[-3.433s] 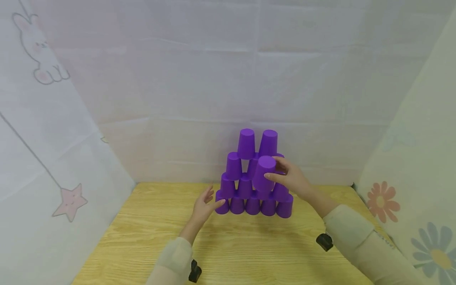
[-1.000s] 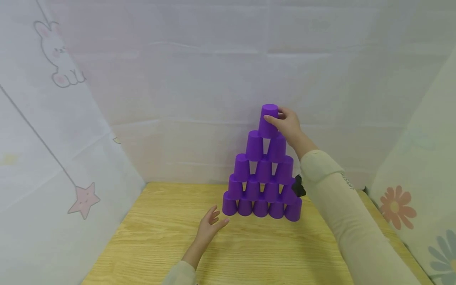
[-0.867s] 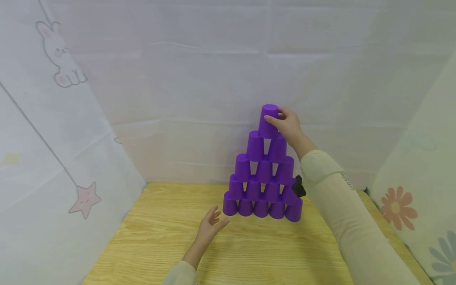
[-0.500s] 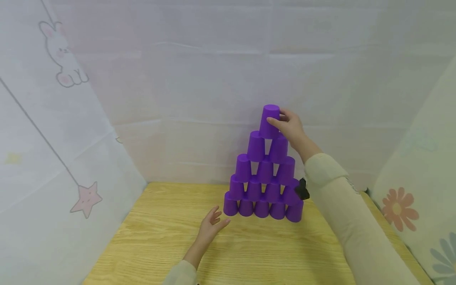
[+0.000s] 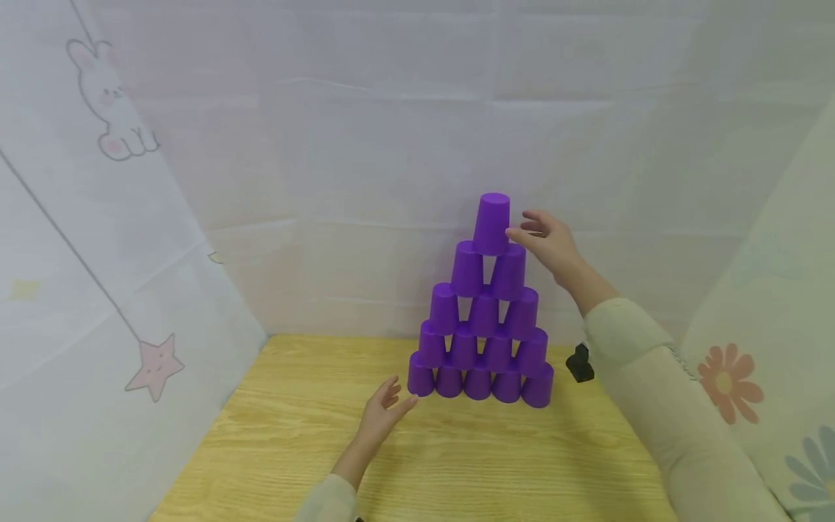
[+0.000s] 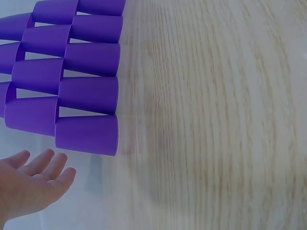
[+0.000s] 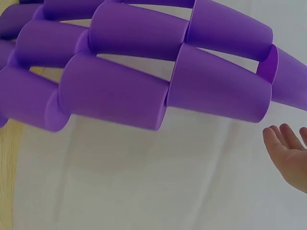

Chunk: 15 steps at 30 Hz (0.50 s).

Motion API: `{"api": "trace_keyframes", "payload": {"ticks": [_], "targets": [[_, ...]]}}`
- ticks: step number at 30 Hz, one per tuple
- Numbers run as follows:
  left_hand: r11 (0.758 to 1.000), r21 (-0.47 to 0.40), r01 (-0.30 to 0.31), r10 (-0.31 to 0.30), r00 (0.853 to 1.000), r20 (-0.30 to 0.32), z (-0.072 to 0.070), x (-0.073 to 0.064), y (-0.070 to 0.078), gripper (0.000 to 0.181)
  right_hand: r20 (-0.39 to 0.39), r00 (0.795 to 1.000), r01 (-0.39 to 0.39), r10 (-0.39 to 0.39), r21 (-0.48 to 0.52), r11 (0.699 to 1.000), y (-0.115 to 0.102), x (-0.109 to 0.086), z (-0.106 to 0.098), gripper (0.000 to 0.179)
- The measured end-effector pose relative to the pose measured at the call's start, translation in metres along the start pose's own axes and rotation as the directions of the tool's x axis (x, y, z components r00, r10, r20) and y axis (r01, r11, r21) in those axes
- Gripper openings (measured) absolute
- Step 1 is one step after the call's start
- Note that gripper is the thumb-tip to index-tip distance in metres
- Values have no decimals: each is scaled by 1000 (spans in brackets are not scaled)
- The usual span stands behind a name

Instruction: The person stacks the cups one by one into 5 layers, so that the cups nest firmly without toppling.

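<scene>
Purple cups stand upside down in a tiered pyramid on the wooden table [image 5: 293,435], narrowing to one top cup [image 5: 492,225]. My right hand [image 5: 551,243] is beside that cup, fingers parted and nothing in them, the thumb tip right at the cup's side. In the right wrist view the hand [image 7: 290,155] appears at the right edge, below the upper cups. My left hand [image 5: 383,413] hovers with relaxed fingers near the lower left corner cup [image 5: 420,375]. In the left wrist view its fingers are just off that bottom cup [image 6: 87,135].
Behind the pyramid hangs a pale cloth backdrop [image 5: 365,159], with printed side cloths at left and right. A black wrist-worn device [image 5: 579,364] sticks out under the right sleeve [image 5: 652,391]. The table's back edge runs close behind the bottom row.
Earlier my right hand carried a cup up and set it on the top of the pyramid. Since half a second ago it has let go and drawn back right. The left hand stays nearly still.
</scene>
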State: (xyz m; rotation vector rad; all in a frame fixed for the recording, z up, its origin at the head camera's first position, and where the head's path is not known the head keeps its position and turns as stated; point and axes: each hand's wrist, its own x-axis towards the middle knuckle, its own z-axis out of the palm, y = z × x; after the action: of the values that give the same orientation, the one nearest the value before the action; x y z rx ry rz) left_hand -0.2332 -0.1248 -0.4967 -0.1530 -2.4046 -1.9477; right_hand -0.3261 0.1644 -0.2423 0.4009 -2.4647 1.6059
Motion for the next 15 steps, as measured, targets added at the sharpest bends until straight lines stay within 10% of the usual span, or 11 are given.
{"api": "trace_keyframes", "payload": {"ticks": [15], "targets": [[981, 188, -39, 58, 994, -98, -16, 8, 16, 58, 84, 994, 67, -66, -1, 998, 29, -50, -21, 62]]}}
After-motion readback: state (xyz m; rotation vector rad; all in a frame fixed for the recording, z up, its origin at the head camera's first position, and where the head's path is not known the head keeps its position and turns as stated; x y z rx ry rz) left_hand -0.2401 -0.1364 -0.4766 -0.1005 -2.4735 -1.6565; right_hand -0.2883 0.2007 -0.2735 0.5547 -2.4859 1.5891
